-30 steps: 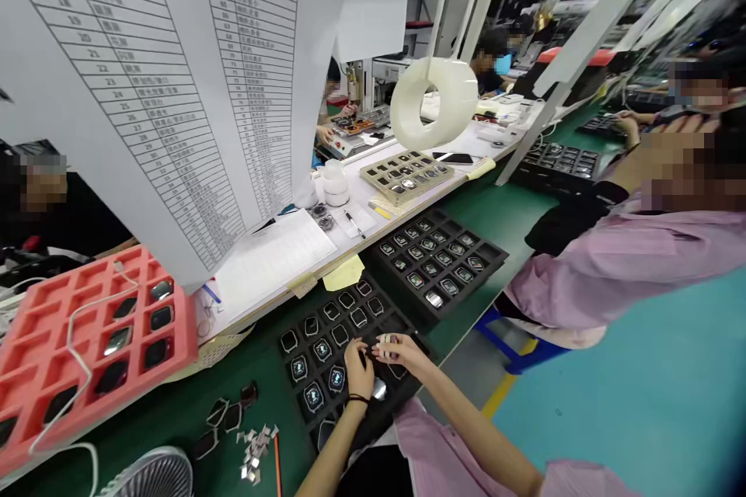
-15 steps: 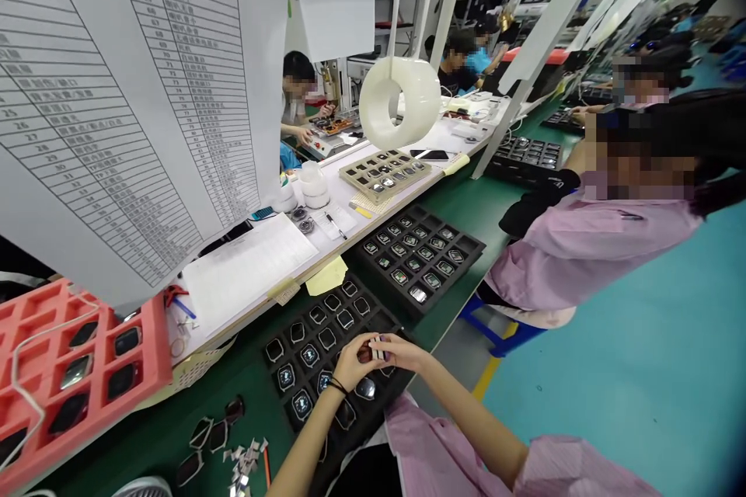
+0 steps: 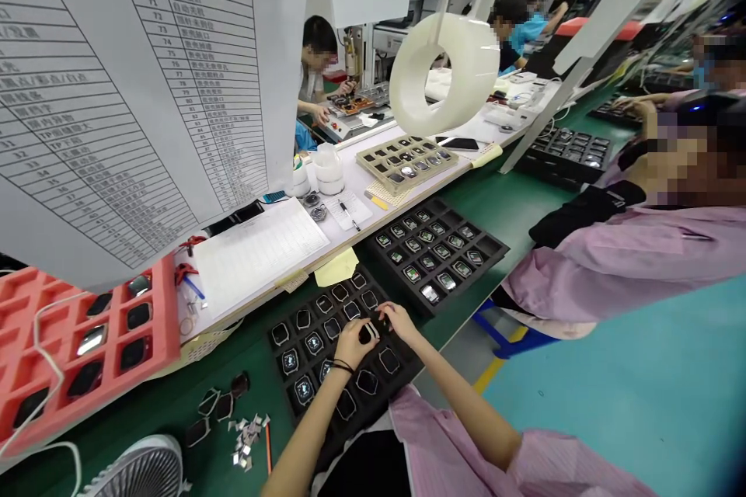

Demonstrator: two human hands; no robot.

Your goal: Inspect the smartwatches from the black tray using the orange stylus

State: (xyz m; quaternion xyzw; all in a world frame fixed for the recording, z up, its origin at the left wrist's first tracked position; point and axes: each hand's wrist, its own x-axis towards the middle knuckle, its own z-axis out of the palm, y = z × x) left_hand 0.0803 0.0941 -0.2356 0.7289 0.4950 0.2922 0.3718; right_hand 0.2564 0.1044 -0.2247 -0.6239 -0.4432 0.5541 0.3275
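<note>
My left hand (image 3: 354,343), with a dark band at its wrist, is curled round a watch (image 3: 369,332) with a pale edge, over the near black tray (image 3: 343,431). Just right of it, my right hand (image 3: 397,320) has its thumb and fingertips pressed together above the tray; whatever is between them is too small to make out. The tray's compartments hold several square watches, some with lit faces, such as the lit watch (image 3: 304,389) at the left.
A second black tray (image 3: 495,248) of watches lies beyond. Red foam tray (image 3: 166,311) and fan (image 3: 143,470) are at left. Tape roll (image 3: 402,81) hangs above. Loose watches (image 3: 198,432) and silver pieces (image 3: 248,435) lie near left. A person in pink (image 3: 611,256) sits at right.
My hands, together around the watch before, are now apart; the left keeps the watch, and the right has moved off it. The view has shifted, and objects appear nearer.
</note>
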